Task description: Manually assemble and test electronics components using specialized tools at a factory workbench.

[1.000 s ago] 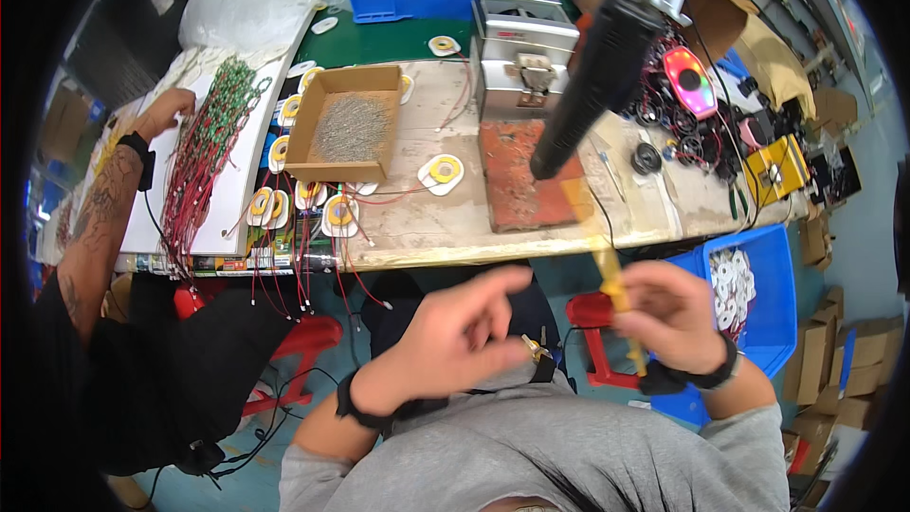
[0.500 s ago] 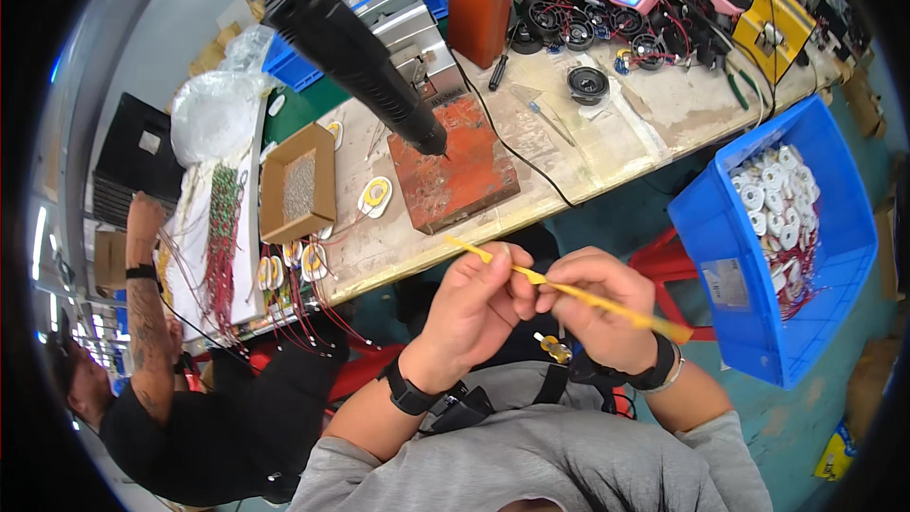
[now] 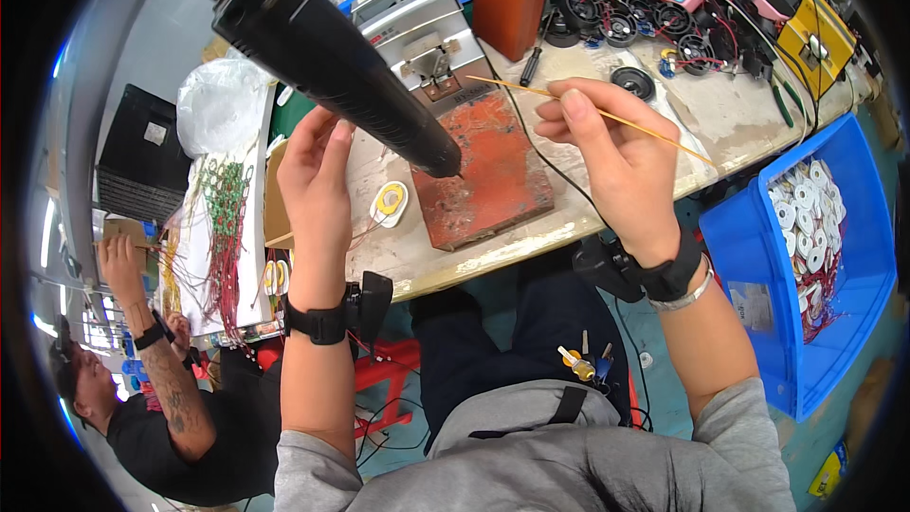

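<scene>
In the head view, we pinch a thin yellow strip point(image 3: 654, 137) in our right hand point(image 3: 614, 156), its left end reaching past the reddish block point(image 3: 493, 180). We hold our left hand point(image 3: 316, 175) up, fingers curled, beside the black cylindrical tool point(image 3: 341, 66) hanging above that block. Between them we see a white piece with a yellow disc point(image 3: 390, 201); to our right, a blue bin point(image 3: 741, 246) holds white ring-shaped parts point(image 3: 806, 213).
</scene>
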`<state>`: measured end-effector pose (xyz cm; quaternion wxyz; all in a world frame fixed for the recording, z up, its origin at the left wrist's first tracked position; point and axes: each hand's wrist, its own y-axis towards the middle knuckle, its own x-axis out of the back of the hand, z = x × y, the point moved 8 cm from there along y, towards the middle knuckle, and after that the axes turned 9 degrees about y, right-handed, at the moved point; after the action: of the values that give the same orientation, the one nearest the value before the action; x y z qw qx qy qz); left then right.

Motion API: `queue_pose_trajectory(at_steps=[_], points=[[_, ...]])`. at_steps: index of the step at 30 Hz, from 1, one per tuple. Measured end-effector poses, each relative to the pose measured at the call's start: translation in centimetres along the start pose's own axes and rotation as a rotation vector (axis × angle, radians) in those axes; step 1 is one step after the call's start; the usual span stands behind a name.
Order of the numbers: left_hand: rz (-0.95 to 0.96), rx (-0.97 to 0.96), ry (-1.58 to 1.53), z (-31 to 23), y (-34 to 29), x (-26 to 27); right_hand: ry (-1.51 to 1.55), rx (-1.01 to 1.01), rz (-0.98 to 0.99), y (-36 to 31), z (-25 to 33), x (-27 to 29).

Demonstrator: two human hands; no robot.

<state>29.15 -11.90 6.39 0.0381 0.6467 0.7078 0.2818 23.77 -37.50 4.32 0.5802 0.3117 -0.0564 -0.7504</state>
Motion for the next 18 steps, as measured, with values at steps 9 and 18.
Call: queue_pose_trajectory(at_steps=[9,18], points=[[0.114,0.137,0.119,7.3,0.0,-0.6,-0.272,0.007,0.077,1.6,-4.7,-4.4],[0.088,0.031,0.244,6.5,-1.2,-1.4,-0.609,0.164,0.174,1.0,-4.7,-5.9]])
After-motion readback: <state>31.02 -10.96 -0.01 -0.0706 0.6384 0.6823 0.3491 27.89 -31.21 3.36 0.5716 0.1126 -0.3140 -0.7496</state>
